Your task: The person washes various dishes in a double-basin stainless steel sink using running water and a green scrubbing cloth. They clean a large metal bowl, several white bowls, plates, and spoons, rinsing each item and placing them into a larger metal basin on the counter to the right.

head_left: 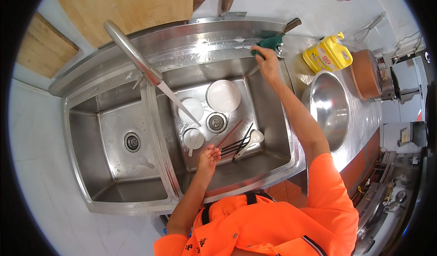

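1. The right hand (268, 65) pinches the green cloth (271, 43), which spreads just beyond its fingers.
2. The left hand (208, 158) is well apart; dark chopsticks (242, 142) lie right of its fingertips, any grip unclear.

White walls (273, 1) stand behind a shiny steel counter (365, 119) and reddish floor (287, 191).

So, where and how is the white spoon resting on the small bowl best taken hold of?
Probably by the free end of the spoon's handle, pinched between thumb and finger from the person's near side. That slim end juts past the rim of the small white bowl toward the person, while the water stream comes down beyond it.
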Demonstrator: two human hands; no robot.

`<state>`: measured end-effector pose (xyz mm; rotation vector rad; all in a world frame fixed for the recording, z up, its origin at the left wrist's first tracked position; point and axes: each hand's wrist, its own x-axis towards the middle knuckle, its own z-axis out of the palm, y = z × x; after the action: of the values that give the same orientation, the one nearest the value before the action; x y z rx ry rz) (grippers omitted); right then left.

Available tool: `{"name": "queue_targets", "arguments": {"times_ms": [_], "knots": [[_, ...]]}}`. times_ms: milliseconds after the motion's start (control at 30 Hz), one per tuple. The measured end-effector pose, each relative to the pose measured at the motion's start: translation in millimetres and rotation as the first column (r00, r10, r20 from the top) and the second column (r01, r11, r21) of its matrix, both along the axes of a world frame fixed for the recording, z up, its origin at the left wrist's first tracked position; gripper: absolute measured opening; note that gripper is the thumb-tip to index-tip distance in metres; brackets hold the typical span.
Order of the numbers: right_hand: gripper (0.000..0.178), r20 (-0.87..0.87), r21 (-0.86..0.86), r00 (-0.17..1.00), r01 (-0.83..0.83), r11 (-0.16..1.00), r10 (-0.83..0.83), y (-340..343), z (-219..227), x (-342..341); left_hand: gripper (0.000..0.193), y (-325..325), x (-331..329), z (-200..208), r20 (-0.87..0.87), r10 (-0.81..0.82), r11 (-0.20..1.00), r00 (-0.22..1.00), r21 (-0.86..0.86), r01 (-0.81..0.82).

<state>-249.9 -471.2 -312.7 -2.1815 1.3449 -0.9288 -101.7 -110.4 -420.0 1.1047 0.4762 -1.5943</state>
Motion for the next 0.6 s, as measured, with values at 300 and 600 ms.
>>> {"name": "queue_targets", "arguments": {"times_ms": [300,600], "knots": [[0.044,-0.250,-0.285,0.958,0.067,0.956,-0.142,-50,-20,45,0.019,20,23,-20,0.002,0.135,0.988,0.991,-0.073,-0.134],[0.032,-0.173,-0.440,0.983,-0.016,0.898,-0.068,-22,4,24,0.014,-22,53,-16,0.331,0.008,0.996,0.943,0.082,-0.038]]}}
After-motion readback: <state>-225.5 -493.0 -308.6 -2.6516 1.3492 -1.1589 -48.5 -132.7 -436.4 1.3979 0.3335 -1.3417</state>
